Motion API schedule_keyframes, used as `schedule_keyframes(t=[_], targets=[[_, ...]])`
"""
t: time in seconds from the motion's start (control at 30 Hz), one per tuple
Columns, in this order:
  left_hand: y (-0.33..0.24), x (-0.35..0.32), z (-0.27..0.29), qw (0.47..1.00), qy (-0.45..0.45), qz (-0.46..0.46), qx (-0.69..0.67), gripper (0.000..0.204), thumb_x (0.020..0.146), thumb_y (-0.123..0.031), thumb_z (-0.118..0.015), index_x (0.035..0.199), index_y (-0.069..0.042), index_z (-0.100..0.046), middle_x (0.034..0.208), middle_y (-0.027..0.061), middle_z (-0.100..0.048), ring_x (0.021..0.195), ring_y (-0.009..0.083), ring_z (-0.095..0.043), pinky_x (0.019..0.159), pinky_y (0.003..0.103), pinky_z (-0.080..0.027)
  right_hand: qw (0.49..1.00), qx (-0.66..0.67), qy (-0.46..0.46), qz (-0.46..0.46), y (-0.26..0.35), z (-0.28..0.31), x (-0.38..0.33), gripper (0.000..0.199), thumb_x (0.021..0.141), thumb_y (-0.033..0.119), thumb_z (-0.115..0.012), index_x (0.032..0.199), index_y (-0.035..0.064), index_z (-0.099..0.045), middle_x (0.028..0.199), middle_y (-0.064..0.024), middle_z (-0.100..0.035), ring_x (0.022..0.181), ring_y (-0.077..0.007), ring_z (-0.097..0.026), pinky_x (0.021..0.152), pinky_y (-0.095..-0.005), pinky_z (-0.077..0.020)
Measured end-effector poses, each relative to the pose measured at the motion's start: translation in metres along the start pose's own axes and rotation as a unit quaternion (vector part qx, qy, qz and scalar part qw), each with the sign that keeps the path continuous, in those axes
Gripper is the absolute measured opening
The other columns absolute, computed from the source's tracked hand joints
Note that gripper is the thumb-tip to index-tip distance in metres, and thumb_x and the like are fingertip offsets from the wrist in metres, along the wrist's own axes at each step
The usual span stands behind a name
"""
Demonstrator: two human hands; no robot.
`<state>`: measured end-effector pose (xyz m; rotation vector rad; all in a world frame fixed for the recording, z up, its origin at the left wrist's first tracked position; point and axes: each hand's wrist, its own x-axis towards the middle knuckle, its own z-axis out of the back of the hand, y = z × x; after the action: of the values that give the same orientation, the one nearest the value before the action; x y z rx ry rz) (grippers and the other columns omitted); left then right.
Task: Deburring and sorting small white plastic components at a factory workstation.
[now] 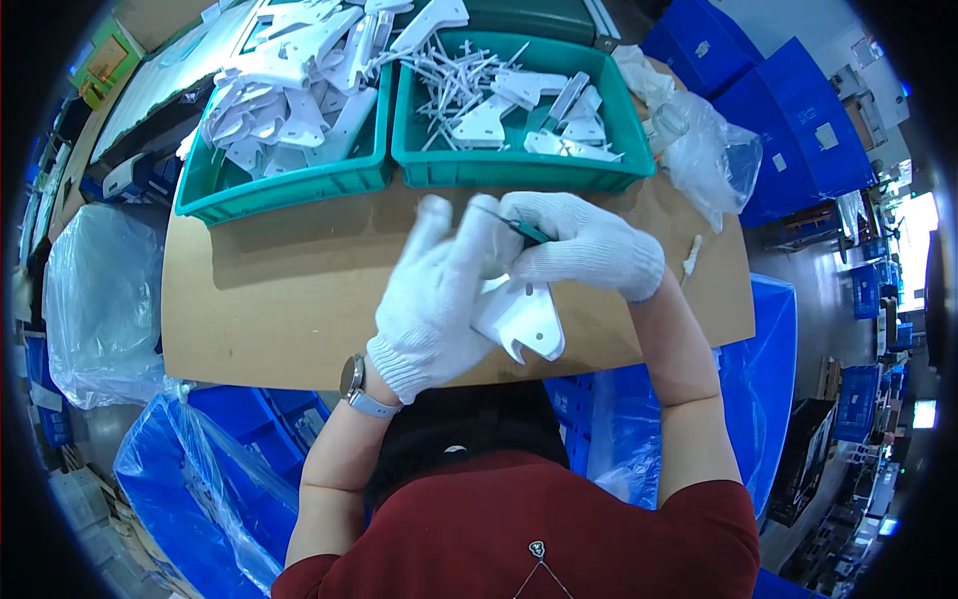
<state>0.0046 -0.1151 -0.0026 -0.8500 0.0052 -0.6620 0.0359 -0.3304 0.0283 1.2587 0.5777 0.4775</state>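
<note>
The left hand (429,299), in a white knitted glove, has its fingers partly spread and loosely bent, two of them raised toward the bins, while its thumb side is closed against the left edge of a white plate (529,324); how the hidden fingers grip it cannot be told; the plate sits in front of the person, above the near edge of the table (289,309), tilted, with small holes and a hooked notch at its lower end; the right hand (589,245), gloved alike, is curled with its fingers closed on a small tool (528,231) with a green handle, whose thin dark shaft points toward the left hand's fingers; its thumb lies just above the plate's upper end; beyond the hands two green bins stand side by side along the far part of the table; the left bin (289,187) is heaped with similar white plates, the right bin (529,176) holds thin white sticks on its left and more plates on its right; a clear plastic bag (711,150) lies beside the right bin; a small white piece (692,257) lies on the table near the right wrist
</note>
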Motion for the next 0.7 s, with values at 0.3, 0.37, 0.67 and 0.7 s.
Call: schedule_keyframes(t=[0.3, 0.37, 0.67, 0.7], targets=[[0.013, -0.009, -0.017, 0.825, -0.006, 0.234, -0.515, 0.106, 0.076, -0.001, -0.079, 0.161, -0.008, -0.016, 0.144, 0.0135, -0.051, 0.081, 0.0103, -0.047, 0.073, 0.029, -0.050, 0.863, -0.206, -0.443, 0.129, -0.027, -0.066, -0.044, 0.047, 0.087, 0.004, -0.072, 0.132, 0.0045, -0.060, 0.111, -0.0132, -0.069, 0.090, -0.0254, -0.069, 0.081, -0.0366, -0.0548], [0.012, -0.011, -0.015, 0.815, -0.005, 0.234, -0.529, 0.106, 0.076, -0.001, -0.080, 0.161, -0.007, -0.016, 0.150, 0.0149, -0.046, 0.090, 0.0118, -0.052, 0.079, 0.030, -0.051, 0.845, -0.383, -0.340, 0.154, -0.021, -0.068, -0.053, 0.049, 0.079, 0.002, -0.076, 0.127, 0.0067, -0.066, 0.104, -0.0105, -0.070, 0.085, -0.0264, -0.068, 0.075, -0.0368, -0.0546], [0.017, -0.014, -0.032, 0.841, -0.065, 0.199, -0.499, 0.105, 0.076, -0.007, -0.084, 0.158, -0.004, -0.018, 0.156, 0.0174, -0.041, 0.141, 0.0249, -0.045, 0.108, 0.034, -0.045, 0.817, -0.460, -0.312, 0.151, -0.023, -0.073, -0.049, 0.046, 0.077, 0.007, -0.078, 0.122, 0.0113, -0.071, 0.095, -0.0051, -0.071, 0.077, -0.0241, -0.065, 0.067, -0.0353, -0.0525], [0.017, -0.014, -0.031, 0.841, -0.082, 0.198, -0.497, 0.104, 0.075, -0.009, -0.085, 0.157, -0.005, -0.021, 0.154, 0.0177, -0.045, 0.138, 0.0252, -0.049, 0.106, 0.034, -0.046, 0.818, -0.460, -0.312, 0.152, -0.023, -0.074, -0.048, 0.046, 0.077, 0.007, -0.078, 0.122, 0.0113, -0.071, 0.095, -0.0051, -0.071, 0.077, -0.0241, -0.065, 0.067, -0.0353, -0.0525]])
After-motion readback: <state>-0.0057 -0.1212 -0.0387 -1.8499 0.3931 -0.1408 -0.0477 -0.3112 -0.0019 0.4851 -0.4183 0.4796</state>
